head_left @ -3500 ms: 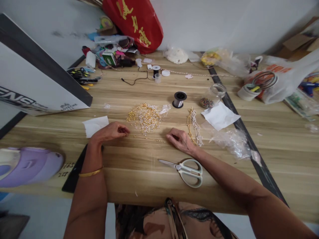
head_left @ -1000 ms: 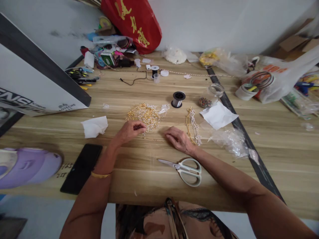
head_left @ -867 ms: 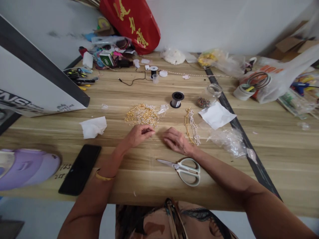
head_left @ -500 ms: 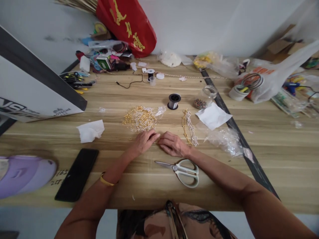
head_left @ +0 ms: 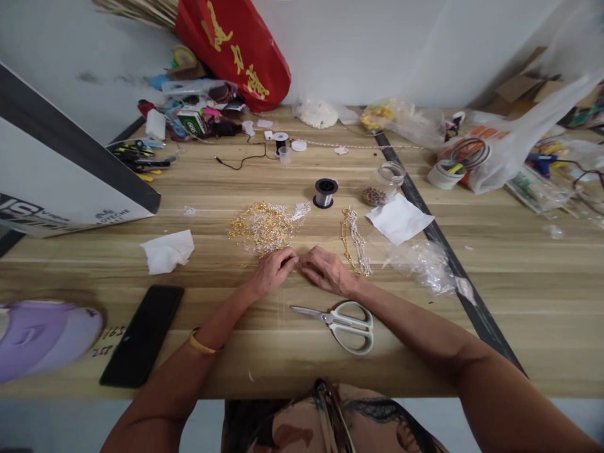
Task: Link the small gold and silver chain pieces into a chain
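In the head view, work looks partway, my judgement: one gold-coloured beaded metal chain (head_left: 346,239) and a bunch of silver-coloured beaded chains (head_left: 359,245) lie stretched out side by side, right of and a bit beyond my right hand (head_left: 328,270). Most of the pieces are not laid out: a loose, tangled heap of small gold and silver beaded strands (head_left: 264,229) sits just beyond my left hand (head_left: 272,272), with its silver end at the far right. Can't count what's done or left.

Hands: both low over the pale wood-grain table (head_left: 231,365), fingertips facing each other, very near; can't tell if they touch. Left fingers bend inward, thumb alongside the index; right fingers curl under, knuckles up, tips hidden. Can't tell whether either pinch is closed or what's in it; anything there is too small to make out. I wear a gold-coloured band bracelet (head_left: 202,343) on the left arm.

Near side of my right hand: pale green-handled metal scissors (head_left: 328,318), lying flat, blades pointing left, no hand on them. Far side, between heap and laid-out chains: black-flanged spool of silvery wire (head_left: 324,196), upright, untouched.
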`<state>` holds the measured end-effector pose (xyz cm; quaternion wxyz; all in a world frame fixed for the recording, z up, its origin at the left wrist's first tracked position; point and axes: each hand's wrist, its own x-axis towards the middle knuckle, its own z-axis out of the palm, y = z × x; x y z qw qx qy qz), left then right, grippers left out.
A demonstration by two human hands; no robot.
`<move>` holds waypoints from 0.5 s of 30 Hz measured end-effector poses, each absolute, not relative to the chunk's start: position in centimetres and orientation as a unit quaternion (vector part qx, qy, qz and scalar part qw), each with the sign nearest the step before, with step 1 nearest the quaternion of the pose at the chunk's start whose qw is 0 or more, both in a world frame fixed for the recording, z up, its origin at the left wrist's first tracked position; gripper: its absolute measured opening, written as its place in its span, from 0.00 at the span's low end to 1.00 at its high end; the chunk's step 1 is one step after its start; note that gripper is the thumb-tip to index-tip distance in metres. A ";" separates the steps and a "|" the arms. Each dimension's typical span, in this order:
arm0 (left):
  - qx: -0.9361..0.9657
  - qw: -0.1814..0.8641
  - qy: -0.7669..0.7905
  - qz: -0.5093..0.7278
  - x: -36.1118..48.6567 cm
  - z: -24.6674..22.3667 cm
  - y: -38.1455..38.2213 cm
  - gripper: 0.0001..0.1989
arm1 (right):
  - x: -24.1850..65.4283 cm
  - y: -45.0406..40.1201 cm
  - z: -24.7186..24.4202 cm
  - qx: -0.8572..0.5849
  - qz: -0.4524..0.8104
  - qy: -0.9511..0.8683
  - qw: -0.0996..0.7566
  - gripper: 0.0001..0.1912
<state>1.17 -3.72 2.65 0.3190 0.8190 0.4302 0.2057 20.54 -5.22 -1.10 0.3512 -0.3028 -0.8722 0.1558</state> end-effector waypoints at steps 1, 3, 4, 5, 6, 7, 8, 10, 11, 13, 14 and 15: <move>0.816 0.323 0.430 0.210 1.2 2.7 -3.8 0.11 | 20.6 -5.2 -1.1 -0.306 0.157 -0.870 0.354 0.07; 0.813 0.329 0.428 0.220 1.3 2.7 -3.8 0.11 | 20.6 -5.1 -1.0 -0.310 0.159 -0.865 0.360 0.08; 0.811 0.330 0.426 0.225 1.3 2.6 -3.8 0.11 | 20.6 -5.1 -0.9 -0.311 0.161 -0.863 0.364 0.08; 0.810 0.332 0.425 0.230 1.4 2.5 -3.8 0.11 | 20.6 -5.1 -0.9 -0.314 0.164 -0.861 0.367 0.08; 0.809 0.333 0.424 0.235 1.4 2.3 -3.8 0.11 | 20.6 -5.1 -0.8 -0.317 0.165 -0.857 0.370 0.08; 0.808 0.334 0.422 0.240 1.4 2.2 -3.8 0.11 | 20.6 -5.1 -0.7 -0.320 0.166 -0.854 0.375 0.08; 0.806 0.336 0.420 0.246 1.4 2.1 -3.8 0.11 | 20.6 -5.1 -0.6 -0.322 0.167 -0.851 0.380 0.08; 0.802 0.336 0.421 0.259 1.4 2.0 -3.7 0.10 | 20.7 -5.1 -0.4 -0.328 0.171 -0.843 0.390 0.07; 0.800 0.335 0.422 0.265 1.4 2.0 -3.7 0.10 | 20.7 -5.0 -0.3 -0.332 0.176 -0.838 0.395 0.07; 0.796 0.334 0.424 0.273 1.3 2.0 -3.7 0.10 | 20.7 -5.0 -0.2 -0.344 0.189 -0.826 0.403 0.07; 0.795 0.333 0.426 0.275 1.3 1.9 -3.7 0.10 | 20.8 -4.9 -0.2 -0.353 0.195 -0.819 0.408 0.07; 0.795 0.331 0.428 0.274 1.3 1.8 -3.6 0.10 | 20.8 -4.9 -0.3 -0.363 0.201 -0.811 0.413 0.07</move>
